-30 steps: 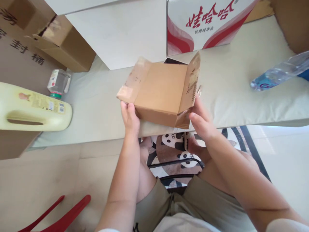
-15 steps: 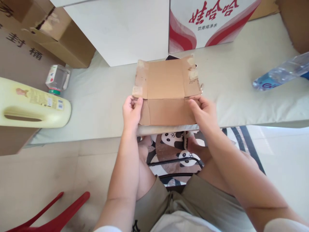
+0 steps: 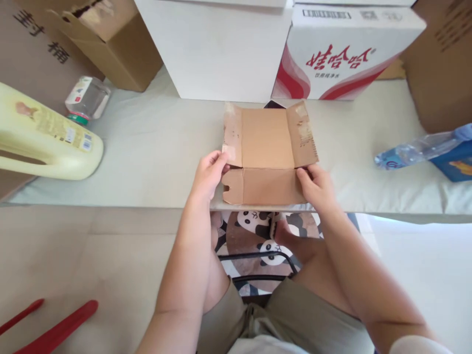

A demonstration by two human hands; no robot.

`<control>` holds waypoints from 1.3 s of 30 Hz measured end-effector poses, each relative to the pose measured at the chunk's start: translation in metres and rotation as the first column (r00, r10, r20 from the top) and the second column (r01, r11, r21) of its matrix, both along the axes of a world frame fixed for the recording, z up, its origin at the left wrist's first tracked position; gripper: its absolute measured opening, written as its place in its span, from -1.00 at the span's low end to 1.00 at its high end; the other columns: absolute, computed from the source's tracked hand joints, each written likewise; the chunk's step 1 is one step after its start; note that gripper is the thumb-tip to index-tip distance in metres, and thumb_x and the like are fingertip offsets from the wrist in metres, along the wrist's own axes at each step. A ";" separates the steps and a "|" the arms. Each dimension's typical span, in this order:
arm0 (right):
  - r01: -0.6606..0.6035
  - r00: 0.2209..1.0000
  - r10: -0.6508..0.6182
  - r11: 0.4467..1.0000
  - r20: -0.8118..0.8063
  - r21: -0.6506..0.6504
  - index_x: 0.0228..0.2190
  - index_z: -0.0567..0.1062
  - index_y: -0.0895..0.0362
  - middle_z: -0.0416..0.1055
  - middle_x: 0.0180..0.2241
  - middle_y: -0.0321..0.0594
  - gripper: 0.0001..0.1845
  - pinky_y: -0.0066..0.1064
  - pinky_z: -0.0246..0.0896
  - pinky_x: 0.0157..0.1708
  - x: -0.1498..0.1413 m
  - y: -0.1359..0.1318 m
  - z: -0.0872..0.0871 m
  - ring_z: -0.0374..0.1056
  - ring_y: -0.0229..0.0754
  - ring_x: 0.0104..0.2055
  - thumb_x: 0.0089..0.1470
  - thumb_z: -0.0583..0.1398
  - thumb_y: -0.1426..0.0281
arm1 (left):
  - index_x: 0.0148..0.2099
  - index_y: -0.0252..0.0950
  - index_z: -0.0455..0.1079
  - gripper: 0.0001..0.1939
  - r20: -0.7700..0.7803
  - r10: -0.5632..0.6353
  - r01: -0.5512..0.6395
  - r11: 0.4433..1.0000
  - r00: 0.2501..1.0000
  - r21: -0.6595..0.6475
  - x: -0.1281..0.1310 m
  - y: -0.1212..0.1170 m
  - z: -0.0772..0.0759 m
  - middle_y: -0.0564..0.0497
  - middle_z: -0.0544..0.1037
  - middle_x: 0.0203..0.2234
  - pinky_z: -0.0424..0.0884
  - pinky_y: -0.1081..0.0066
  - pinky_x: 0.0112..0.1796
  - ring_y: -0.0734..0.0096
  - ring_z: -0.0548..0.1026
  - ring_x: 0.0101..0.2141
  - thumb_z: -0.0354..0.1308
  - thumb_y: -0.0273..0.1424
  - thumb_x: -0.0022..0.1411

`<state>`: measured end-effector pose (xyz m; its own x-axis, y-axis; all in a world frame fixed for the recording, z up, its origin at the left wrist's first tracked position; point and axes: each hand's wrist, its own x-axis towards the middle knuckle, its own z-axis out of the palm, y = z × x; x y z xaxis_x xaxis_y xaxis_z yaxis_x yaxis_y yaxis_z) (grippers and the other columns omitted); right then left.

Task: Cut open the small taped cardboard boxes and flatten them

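Note:
A small brown cardboard box (image 3: 268,155) lies flattened and open on the pale padded surface (image 3: 155,147), at its near edge, its taped side flaps spread out. My left hand (image 3: 208,174) pinches the box's left side where the left flap meets the front panel. On the right side, my right hand (image 3: 317,184) grips the front panel's right corner with curled fingers. Both forearms reach up from my lap.
A yellow jug (image 3: 44,142) lies at left beside a small clear jar (image 3: 85,98). White (image 3: 221,49) and red-printed (image 3: 342,54) cartons stand behind the box, brown cartons (image 3: 110,39) at the back left and right. A plastic water bottle (image 3: 416,150) lies at right. Panda-print footwear (image 3: 254,231) shows below.
The box, held up and folded a second ago, now lies flat and open on the surface. Both hands have slid to its sides. The camera has tilted upward.

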<state>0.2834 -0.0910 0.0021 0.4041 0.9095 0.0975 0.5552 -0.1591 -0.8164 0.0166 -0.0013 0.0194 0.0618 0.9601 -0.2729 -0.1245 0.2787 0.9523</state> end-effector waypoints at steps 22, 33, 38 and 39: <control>-0.069 0.795 0.301 0.907 0.527 -0.415 0.06 0.43 0.15 0.38 0.05 0.14 -0.01 0.22 0.20 0.18 0.060 0.247 -0.012 0.29 0.35 0.16 -0.36 0.44 -0.11 | -0.64 -0.25 0.05 -0.70 0.126 0.593 -0.604 0.793 0.796 0.079 -0.054 0.013 0.021 0.17 0.11 -0.71 0.04 0.49 -0.55 0.60 0.11 -0.63 0.15 -0.49 -0.07; -0.154 0.770 0.390 0.882 0.505 -0.445 0.15 0.41 0.15 0.37 0.10 0.14 0.02 0.14 0.18 0.20 0.068 0.247 -0.009 0.25 0.34 0.22 -0.28 0.44 -0.09 | -0.62 -0.25 0.07 -0.71 0.108 0.589 -0.597 0.799 0.801 0.067 -0.057 0.013 0.019 0.16 0.11 -0.69 0.04 0.47 -0.53 0.58 0.11 -0.62 0.14 -0.50 -0.03; -0.225 0.729 0.467 0.854 0.500 -0.469 0.09 0.46 0.12 0.40 0.08 0.13 0.00 0.24 0.13 0.21 0.074 0.253 -0.008 0.25 0.39 0.21 -0.35 0.46 -0.10 | -0.62 -0.25 0.07 -0.72 0.105 0.581 -0.589 0.805 0.807 0.073 -0.057 0.013 0.017 0.17 0.11 -0.69 0.03 0.48 -0.53 0.60 0.11 -0.61 0.15 -0.47 -0.06; -0.231 0.722 0.477 0.849 0.501 -0.475 0.09 0.45 0.11 0.40 0.09 0.13 0.00 0.25 0.13 0.21 0.075 0.254 -0.007 0.25 0.39 0.20 -0.35 0.46 -0.11 | -0.62 -0.25 0.06 -0.72 0.108 0.583 -0.591 0.804 0.806 0.071 -0.057 0.013 0.017 0.17 0.11 -0.69 0.03 0.49 -0.53 0.60 0.11 -0.61 0.15 -0.47 -0.07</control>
<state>0.3586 0.1630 -0.0053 0.0181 0.9870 -0.1595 0.9699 -0.0561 -0.2369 -0.0408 0.0119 0.0361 -0.5051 0.8405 -0.1962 -0.3081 0.0367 0.9506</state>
